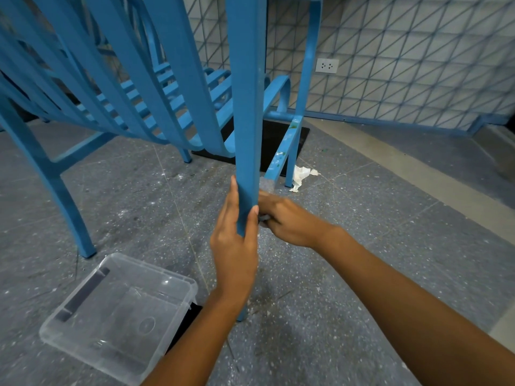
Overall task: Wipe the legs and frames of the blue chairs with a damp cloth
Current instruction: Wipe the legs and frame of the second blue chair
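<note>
- a tall blue painted chair leg [246,121] stands upright mid-scene, its foot on the grey speckled floor [334,274]; stacked blue slatted chairs [125,87] lean at far left
- the left hand [235,240] wraps the leg low down; its grip is clamped on the leg, thumb on the right face
- the right hand [287,221] sits just right of the leg; its grip is clamped on a small grey cloth [266,185], which touches the leg's right side
- a clear plastic tub [117,310] lies on the floor, near left; a crumpled white paper scrap [299,175] lies further back, right of the leg
</note>
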